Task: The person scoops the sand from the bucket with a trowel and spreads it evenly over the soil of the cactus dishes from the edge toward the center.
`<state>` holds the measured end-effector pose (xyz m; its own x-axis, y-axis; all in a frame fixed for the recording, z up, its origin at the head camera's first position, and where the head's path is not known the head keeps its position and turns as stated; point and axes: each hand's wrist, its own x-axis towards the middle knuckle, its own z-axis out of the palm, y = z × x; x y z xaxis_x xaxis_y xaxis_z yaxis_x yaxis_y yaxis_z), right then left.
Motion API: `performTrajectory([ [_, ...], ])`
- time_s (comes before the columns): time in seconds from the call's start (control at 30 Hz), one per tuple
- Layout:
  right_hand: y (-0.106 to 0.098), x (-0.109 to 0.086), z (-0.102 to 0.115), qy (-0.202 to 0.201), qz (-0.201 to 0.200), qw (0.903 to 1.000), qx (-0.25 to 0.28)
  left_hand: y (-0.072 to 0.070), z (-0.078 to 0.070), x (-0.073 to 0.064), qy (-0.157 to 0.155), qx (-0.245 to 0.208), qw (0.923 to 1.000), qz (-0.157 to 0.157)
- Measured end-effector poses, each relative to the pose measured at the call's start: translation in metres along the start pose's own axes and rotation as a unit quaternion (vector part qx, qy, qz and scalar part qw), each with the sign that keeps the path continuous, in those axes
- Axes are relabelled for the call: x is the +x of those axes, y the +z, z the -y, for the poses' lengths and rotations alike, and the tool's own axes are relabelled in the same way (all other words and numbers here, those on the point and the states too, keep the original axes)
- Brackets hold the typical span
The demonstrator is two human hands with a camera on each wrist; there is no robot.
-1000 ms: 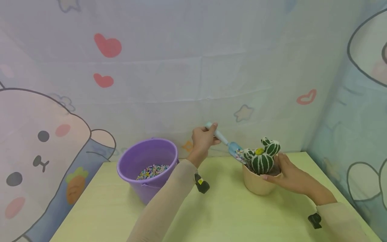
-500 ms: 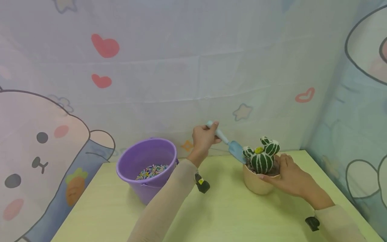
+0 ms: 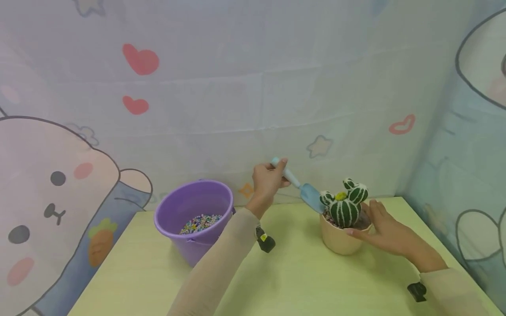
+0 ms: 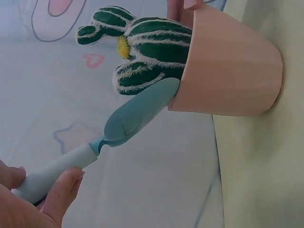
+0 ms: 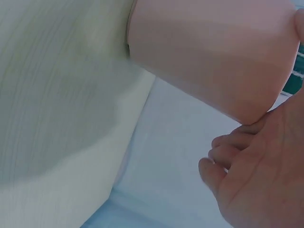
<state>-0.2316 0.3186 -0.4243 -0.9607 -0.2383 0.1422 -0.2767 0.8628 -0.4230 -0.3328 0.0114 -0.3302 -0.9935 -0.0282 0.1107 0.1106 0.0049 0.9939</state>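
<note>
My left hand pinches the pale handle of a blue trowel, its blade slanting down to the left rim of a flowerpot. In the left wrist view the back of the trowel blade shows, its tip right at the rim beside the cactus. That green, white-ribbed cactus with a yellow flower stands upright in the pot. My right hand holds the pot from the right, thumb at the front of the rim. Several fingers show past the pot's edge in the right wrist view.
A purple bucket stands to the left on the pale green table, with small multicoloured beads inside. My left forearm reaches past its right side. A cartoon-printed cloth hangs close behind the table.
One second ago the trowel blade carried beads at the pot's rim; now they are gone from it and the blade shows bare blue. Both hands keep nearly the same places.
</note>
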Motion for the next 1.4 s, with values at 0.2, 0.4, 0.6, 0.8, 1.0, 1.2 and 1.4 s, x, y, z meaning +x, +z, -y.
performTrajectory([
  [0.2, 0.005, -0.002, 0.015, 0.027, -0.033, 0.9969, -0.067, -0.003, 0.003, -0.002, 0.005, 0.000, 1.0000, 0.001],
  [0.4, 0.005, -0.004, 0.023, 0.057, -0.042, 0.9912, -0.112, -0.002, 0.001, -0.002, 0.008, -0.002, 1.0000, -0.003],
  [0.6, 0.003, -0.003, 0.020, 0.061, -0.028, 0.9910, -0.116, -0.003, -0.004, -0.002, 0.013, -0.005, 0.9999, -0.003],
  [0.8, -0.008, -0.006, 0.020, 0.053, -0.031, 0.9938, -0.093, -0.011, -0.013, -0.005, 0.016, -0.008, 0.9998, -0.010],
  [1.0, -0.037, -0.009, 0.039, 0.093, -0.077, 0.9914, -0.048, -0.025, -0.027, -0.009, 0.037, -0.035, 0.9987, -0.007],
  [1.2, -0.052, -0.014, 0.065, 0.090, -0.208, 0.9735, 0.027, -0.042, -0.044, -0.016, 0.072, -0.036, 0.9967, 0.008],
  [1.4, -0.045, -0.007, 0.101, -0.058, -0.351, 0.9253, 0.131, -0.069, -0.065, -0.022, 0.099, -0.044, 0.9941, 0.007],
])
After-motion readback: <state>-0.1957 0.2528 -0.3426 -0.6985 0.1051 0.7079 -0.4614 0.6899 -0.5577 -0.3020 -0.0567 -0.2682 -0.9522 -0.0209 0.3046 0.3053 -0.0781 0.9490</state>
